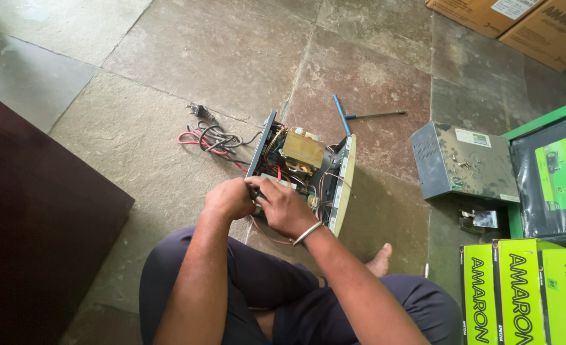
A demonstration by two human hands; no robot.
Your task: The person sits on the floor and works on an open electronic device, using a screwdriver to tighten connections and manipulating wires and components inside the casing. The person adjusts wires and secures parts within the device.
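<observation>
Sat cross-legged on the stone floor (168,160), dark trousers nearest the lens at six o'clock, bare foot (380,259) poking out at five. Left hand (229,199) curled closed, right hand (284,207) closed too, steel bangle (307,233) on that wrist; both pressed together at the near edge of the opened electrical unit (302,172), pinching something too small to make out. Unit lay at centre, cover off, yellow-wrapped transformer (302,151) and tangled wiring exposed. Red and black cables (209,137) with a plug trailed off at ten o'clock. Blue-handled T-wrench (359,116) lay just beyond at one o'clock. Grey metal cover (465,163) rested apart at three o'clock, green boxes (525,294) at four, cardboard cartons (519,19) at one.
</observation>
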